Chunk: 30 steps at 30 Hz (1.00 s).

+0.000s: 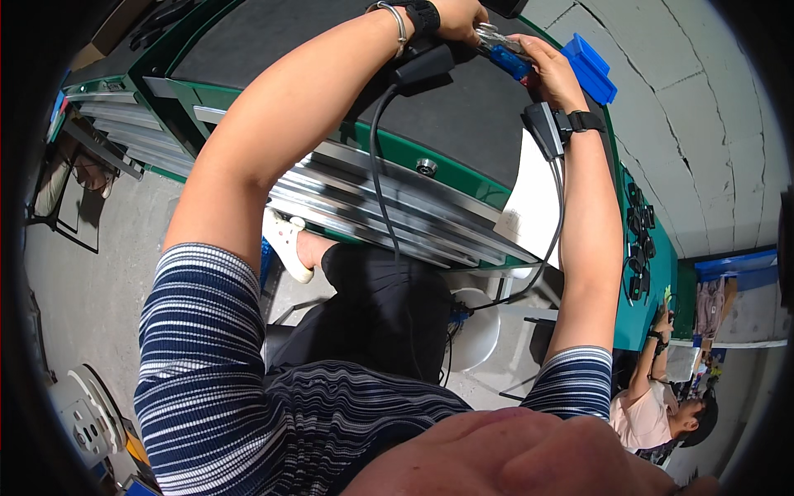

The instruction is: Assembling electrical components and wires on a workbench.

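grasping blue-and-silver object (pixel 507 60) — left hand (pixel 458 18), right hand (pixel 556 73) both on it — above dark worktop (pixel 463 124)

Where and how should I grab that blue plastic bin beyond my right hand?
I'd pinch the blue plastic bin by its nearer raised edge, coming from the tabletop side with the right hand: that edge looks thin, and the white wall lies beyond.

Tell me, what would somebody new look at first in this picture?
Probably the striped sleeves, big and bold at the lower left and lower right. Next, near the top, a bright blue and silvery thing in the right hand, with the left hand close beside it. A white shoe also stands out, left of centre.
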Each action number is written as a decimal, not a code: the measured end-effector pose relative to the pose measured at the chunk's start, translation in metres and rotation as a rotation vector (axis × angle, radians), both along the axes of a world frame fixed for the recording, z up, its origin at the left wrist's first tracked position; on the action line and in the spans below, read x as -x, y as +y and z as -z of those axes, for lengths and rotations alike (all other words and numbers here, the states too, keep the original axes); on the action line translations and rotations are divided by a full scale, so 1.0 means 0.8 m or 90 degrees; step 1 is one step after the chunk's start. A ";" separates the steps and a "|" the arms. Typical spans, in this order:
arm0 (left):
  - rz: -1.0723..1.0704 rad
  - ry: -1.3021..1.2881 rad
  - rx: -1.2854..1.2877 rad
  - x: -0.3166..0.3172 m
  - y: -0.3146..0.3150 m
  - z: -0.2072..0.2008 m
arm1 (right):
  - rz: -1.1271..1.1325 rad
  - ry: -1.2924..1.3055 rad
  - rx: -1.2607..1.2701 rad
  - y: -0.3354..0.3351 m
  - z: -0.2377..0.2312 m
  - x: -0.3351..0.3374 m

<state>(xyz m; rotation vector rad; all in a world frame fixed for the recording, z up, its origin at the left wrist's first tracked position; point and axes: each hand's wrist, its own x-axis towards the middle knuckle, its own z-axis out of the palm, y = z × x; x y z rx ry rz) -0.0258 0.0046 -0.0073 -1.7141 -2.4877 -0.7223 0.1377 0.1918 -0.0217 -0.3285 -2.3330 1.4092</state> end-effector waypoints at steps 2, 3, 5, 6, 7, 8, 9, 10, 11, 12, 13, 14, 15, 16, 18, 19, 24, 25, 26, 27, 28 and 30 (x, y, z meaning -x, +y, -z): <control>-0.007 0.015 -0.021 0.003 -0.001 0.000 | -0.003 -0.019 -0.009 0.000 0.000 -0.004; -0.009 0.015 -0.017 0.007 -0.003 -0.001 | -0.003 -0.016 -0.030 -0.002 0.000 -0.005; -0.013 0.049 -0.036 0.017 -0.007 -0.004 | -0.008 -0.012 -0.046 -0.007 -0.001 -0.005; -0.024 0.029 -0.051 0.022 -0.009 -0.004 | -0.002 -0.032 -0.089 -0.008 -0.003 -0.006; -0.026 0.030 -0.051 0.027 -0.011 -0.004 | 0.004 -0.055 -0.134 -0.008 -0.006 -0.007; 0.003 0.019 -0.021 0.032 -0.012 -0.003 | 0.002 -0.050 -0.135 -0.008 -0.009 -0.008; 0.033 0.007 0.009 0.035 -0.013 -0.002 | -0.019 -0.066 -0.154 -0.008 -0.011 -0.008; 0.068 0.017 0.039 0.036 -0.012 -0.002 | -0.037 -0.075 -0.174 -0.008 -0.012 -0.009; 0.067 0.017 0.040 0.036 -0.011 -0.001 | -0.039 -0.080 -0.174 -0.008 -0.013 -0.009; 0.045 0.012 0.046 0.035 -0.010 0.000 | -0.076 -0.053 -0.225 -0.008 -0.011 -0.008; 0.024 0.007 0.052 0.033 -0.010 0.001 | -0.097 -0.048 -0.279 -0.010 -0.009 -0.007; 0.024 0.009 0.055 0.032 -0.009 0.001 | -0.112 -0.024 -0.274 -0.009 -0.010 -0.006; 0.019 0.031 0.039 0.029 -0.009 0.001 | -0.104 -0.054 -0.284 -0.010 -0.011 -0.005; 0.015 0.052 0.023 0.028 -0.009 0.001 | -0.082 -0.081 -0.303 -0.011 -0.011 -0.004; 0.017 0.048 0.001 0.024 -0.008 0.002 | -0.097 -0.032 -0.308 -0.016 -0.005 -0.001; 0.018 0.043 -0.021 0.023 -0.007 0.001 | -0.101 0.017 -0.328 -0.019 -0.001 0.001; 0.058 0.065 -0.060 0.024 0.002 0.002 | -0.078 -0.025 -0.328 -0.014 -0.001 0.006; 0.076 0.066 -0.033 0.025 0.005 0.002 | -0.095 -0.048 -0.312 -0.011 -0.001 0.007; 0.078 0.065 -0.033 0.027 0.003 0.006 | -0.093 -0.049 -0.311 -0.009 0.000 0.007; 0.030 0.087 -0.113 0.031 -0.001 0.010 | -0.050 -0.012 -0.361 -0.006 0.001 0.006; -0.019 0.110 -0.194 0.034 0.000 0.012 | -0.008 0.019 -0.411 -0.004 0.002 0.006; -0.131 0.018 -0.194 0.042 0.001 0.015 | 0.026 0.048 -0.389 0.001 0.003 0.006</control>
